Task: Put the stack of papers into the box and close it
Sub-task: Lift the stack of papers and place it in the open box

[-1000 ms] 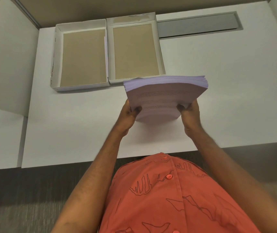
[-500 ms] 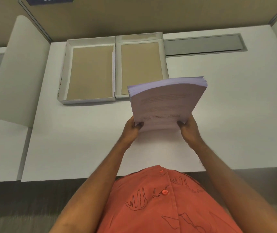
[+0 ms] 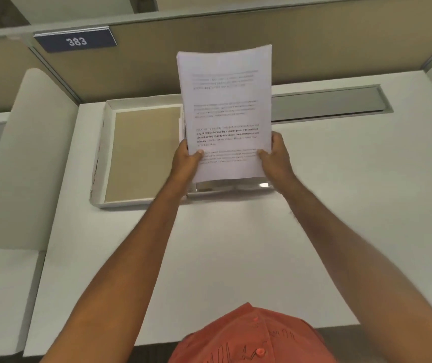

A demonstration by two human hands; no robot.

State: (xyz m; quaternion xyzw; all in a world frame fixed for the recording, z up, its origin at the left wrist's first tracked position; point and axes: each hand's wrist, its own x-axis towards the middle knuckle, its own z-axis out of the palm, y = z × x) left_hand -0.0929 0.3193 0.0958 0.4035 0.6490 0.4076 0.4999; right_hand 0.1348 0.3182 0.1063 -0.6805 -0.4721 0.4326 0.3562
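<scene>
I hold a thick stack of printed papers (image 3: 225,111) tilted up on end, printed side toward me, over the right half of the open box. My left hand (image 3: 187,163) grips its lower left edge and my right hand (image 3: 275,155) its lower right edge. The white box lies open on the desk in two trays side by side. The left tray (image 3: 99,158) shows its brown cardboard bottom. Most of the right tray is hidden behind the papers; only its near wall (image 3: 230,191) shows below them.
A white desk (image 3: 235,244) carries the box. A grey cable slot (image 3: 327,103) runs along the back right. Tan partition walls stand behind, with a blue sign reading 383 (image 3: 76,41). A rounded white divider panel (image 3: 26,158) stands at the left.
Both hands have carried the stack forward and tipped it up from nearly flat to almost upright, so that it now stands over the right tray. The camera has tilted upward.
</scene>
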